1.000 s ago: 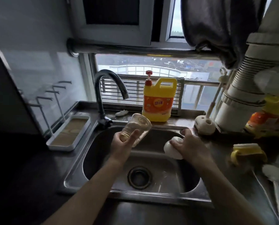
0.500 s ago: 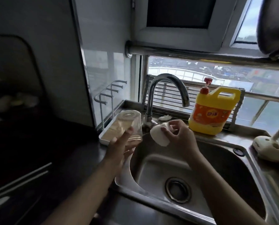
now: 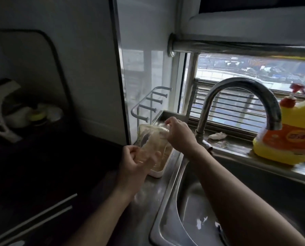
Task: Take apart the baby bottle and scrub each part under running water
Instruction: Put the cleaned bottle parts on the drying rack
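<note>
Left hand [image 3: 132,162] is wrapped around the near end of the clear bottle [image 3: 151,141]. The right hand [image 3: 178,134] has its fingers curled at the far end, but I cannot tell whether it pinches the bottle or something pale behind it.

The bottle lies tilted above the white tray [image 3: 157,173], at about nine o'clock from the tap [image 3: 237,96] and outside the sink [image 3: 174,192].

If the bottle is wet, it could slip from the one-handed grip and land on the tray or counter instead of in the basin. I can see no water at the spout, so scrubbing here would miss the rinse.

Half a second ago the right hand held a white rounded piece by the tap base, apart from the bottle. Now both hands meet on the bottle, further left.
</note>
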